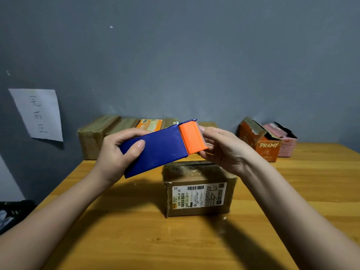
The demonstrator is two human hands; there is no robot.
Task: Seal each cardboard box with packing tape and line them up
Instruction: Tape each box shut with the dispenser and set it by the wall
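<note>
Head view, my left hand: my left hand (115,154) grips the blue body of the tape dispenser (157,151), fingers curled over its far edge and thumb pressed flat on the near face, holding it up above the table (120,234).

Head view, my right hand: my right hand (224,151) is at the orange cutter end, fingertips pinching there, I judge at the loose end of the tape; the tape itself is too thin and clear to make out.

Box in hand: the labelled box (196,190) sits on the table straight below the dispenser, flaps down, its top glossy; I cannot tell whether that is fresh tape.

Done so far: a row of boxes (120,131) stands closed along the wall at the back left, which I take as sealed and lined up.

Left to do: the orange box (259,141) and the pink box (282,139) at the back right have flaps standing open, so at least those two remain, plus moving the labelled box into the row.

Around: a sheet of paper (39,114) with handwriting hangs on the wall at left.

In the way: nothing lies between the dispenser and the labelled box.
</note>
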